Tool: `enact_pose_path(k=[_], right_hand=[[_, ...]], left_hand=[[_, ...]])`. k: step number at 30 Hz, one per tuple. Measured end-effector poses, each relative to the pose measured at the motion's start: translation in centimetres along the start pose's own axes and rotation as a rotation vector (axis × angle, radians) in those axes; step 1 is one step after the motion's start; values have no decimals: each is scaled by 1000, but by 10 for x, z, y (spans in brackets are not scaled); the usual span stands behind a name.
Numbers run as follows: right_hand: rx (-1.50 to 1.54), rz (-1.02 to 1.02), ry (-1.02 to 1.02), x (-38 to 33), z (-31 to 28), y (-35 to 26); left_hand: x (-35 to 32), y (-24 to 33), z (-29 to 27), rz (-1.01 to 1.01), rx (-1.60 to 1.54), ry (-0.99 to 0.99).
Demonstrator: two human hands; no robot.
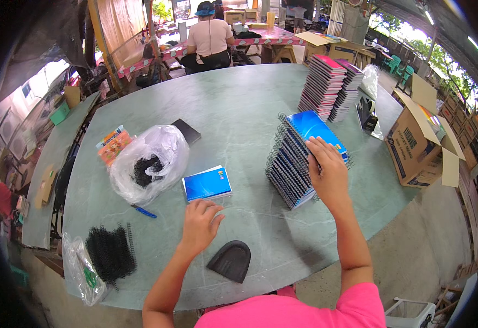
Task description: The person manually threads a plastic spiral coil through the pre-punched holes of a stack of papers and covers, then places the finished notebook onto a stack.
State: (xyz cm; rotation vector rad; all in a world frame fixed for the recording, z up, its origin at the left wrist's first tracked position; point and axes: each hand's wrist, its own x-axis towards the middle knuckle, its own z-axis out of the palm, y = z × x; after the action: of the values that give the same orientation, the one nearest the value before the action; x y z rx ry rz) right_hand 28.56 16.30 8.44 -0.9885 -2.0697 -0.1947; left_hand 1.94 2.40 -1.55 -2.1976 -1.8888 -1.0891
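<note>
My right hand (327, 169) lies over the near edge of a tall stack of spiral notebooks (293, 164), its fingers stretched on the blue cover of the top notebook (318, 130). Along the stack's left side black wire coils stick out. My left hand (199, 225) rests just below a small pile of blue-covered memo pads (207, 184), fingers loosely bent and apart, nothing seen in them. No coil shows on those pads. Between my forearms lies a dark, round-topped flat piece (231, 261). A clear plastic bag (165, 158) with black coils inside sits beyond my left hand.
Black spiral coils (110, 254) lie by a plastic wrapper (83, 273) at the left. A blue pen or cutter (144, 211) and a dark flat object (186, 131) flank the bag. Red-covered notebooks (322, 87) stand stacked beyond; an open cardboard box (419, 142) is at the right.
</note>
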Motion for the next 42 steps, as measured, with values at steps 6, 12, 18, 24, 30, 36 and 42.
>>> enact_pose_path(k=[6, 12, 18, 24, 30, 36, 42], right_hand=[[15, -25, -5, -2, -4, 7], [86, -222, 185, -6, -19, -31], [301, -372, -238, -43, 46, -85], [205, -227, -911, -80, 100, -95], [325, -273, -858, -60, 109, -125], [434, -290, -852, -61, 143, -138], [362, -358, -772, -68, 154, -151]], left_hand=[[16, -50, 17, -57, 307, 58], [-4, -88, 39, -13, 541, -61], [-14, -3, 20, -67, 297, -369], [-46, -46, -60, -574, 29, -315], [-133, -142, -91, -937, 555, -86], [-124, -104, -48, -655, 333, -79], [-85, -29, -10, -404, 219, -455]])
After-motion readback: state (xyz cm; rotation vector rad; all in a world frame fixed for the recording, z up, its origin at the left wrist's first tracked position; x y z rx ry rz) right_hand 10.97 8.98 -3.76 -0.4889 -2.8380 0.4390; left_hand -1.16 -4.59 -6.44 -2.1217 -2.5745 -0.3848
